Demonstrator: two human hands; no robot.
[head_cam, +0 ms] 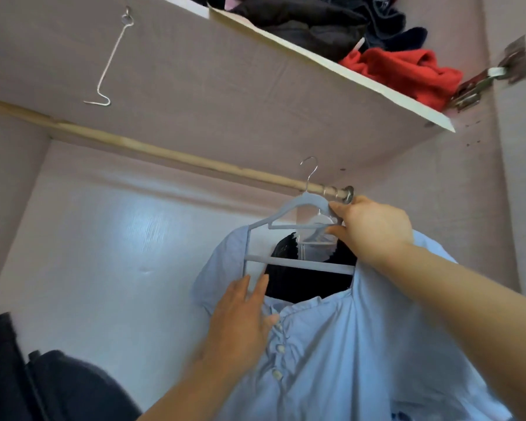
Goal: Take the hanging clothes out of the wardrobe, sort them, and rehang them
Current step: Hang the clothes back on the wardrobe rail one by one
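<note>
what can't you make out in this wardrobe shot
Head view:
Blue shirt: lower part cut off by the bottom edge.
Black garment: mostly hidden behind the shirt and grey hanger.
White hanger: partly covered by the right hand, whose grip is on the grey hanger.
Left hand: motion-blurred against the shirt.
Dark clothes lower left: cut off by the frame, kind unclear.
Shelf pile: cut off by the top edge.

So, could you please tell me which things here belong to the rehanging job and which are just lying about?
Job: blue shirt; grey hanger; wooden rail; dark garment behind; right hand gripping the hanger; left hand on the shirt.
Lying about: red garment on the shelf; wire hook; dark clothes lower left.
</note>
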